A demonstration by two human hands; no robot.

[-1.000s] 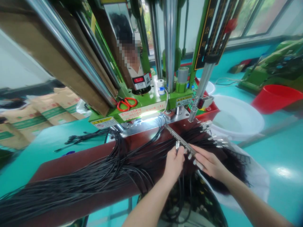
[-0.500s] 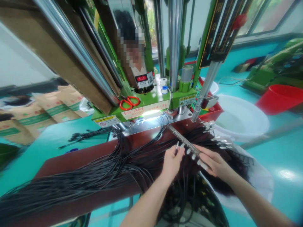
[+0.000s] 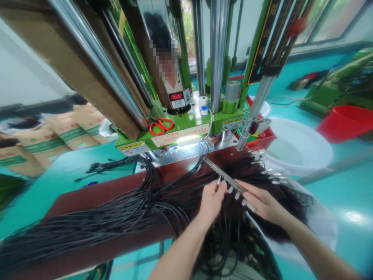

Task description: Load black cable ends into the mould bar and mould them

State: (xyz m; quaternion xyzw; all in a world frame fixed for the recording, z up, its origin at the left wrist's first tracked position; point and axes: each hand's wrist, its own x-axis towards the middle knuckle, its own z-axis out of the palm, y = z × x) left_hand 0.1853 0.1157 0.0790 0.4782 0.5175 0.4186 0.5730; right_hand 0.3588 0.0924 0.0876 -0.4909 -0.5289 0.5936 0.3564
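Note:
A long, narrow metal bar (image 3: 221,172) lies slantwise above the red-brown bench, its far end near the machine. My right hand (image 3: 259,200) is closed around the bar's near end, thumb and fingers gripping it. Several silver cable connectors (image 3: 237,195) stick out along its lower edge, with black cables hanging below. My left hand (image 3: 214,197) is closed beside the bar's middle, pinching a slim metal-tipped piece (image 3: 218,183) whose kind I cannot make out. The fingertips of that hand are close to the row of connectors.
Black cables (image 3: 116,217) cover much of the bench (image 3: 72,200). Behind stands a green press (image 3: 186,128) with orange-handled scissors (image 3: 161,126) on its ledge. More cables with silver ends (image 3: 276,177) lie at right, by a white tub (image 3: 303,144) and a red bucket (image 3: 340,124).
The bar and my right hand have shifted slightly left. My left hand stays nearly in place. The camera view has moved a little.

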